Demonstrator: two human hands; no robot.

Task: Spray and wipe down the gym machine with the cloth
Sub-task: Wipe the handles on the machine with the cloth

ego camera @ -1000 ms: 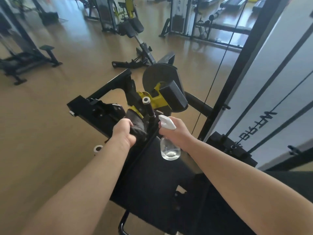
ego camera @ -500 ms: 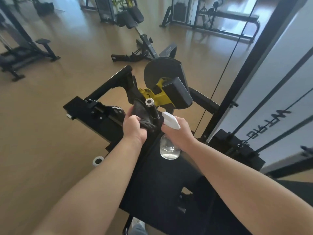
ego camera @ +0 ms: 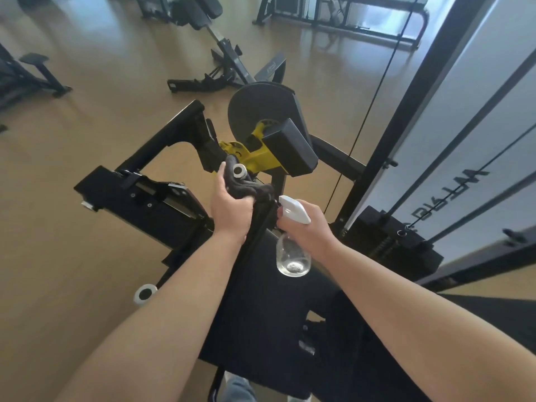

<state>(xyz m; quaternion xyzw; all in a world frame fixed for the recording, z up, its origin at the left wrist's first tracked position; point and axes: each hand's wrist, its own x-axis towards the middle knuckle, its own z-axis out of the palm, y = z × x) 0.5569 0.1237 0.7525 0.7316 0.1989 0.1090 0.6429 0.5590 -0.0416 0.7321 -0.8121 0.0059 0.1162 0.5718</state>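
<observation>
1. Fingers (ego camera: 220, 181) of left hand (ego camera: 230, 208) curled round dark cloth (ego camera: 246, 189), wrapped about the grip bar (ego camera: 239, 170) just below its silver cap.
2. Right hand (ego camera: 309, 232) clamped on spray bottle (ego camera: 293, 258), nozzle toward the cloth.
3. Beyond: yellow pivot (ego camera: 252, 159) and black pad (ego camera: 293, 150) of the gym machine (ego camera: 162, 204).
4. Risks: bunched cloth slipping off the bar end and leaving patches unwiped; overspray reaching the wooden floor (ego camera: 87, 140).
</observation>
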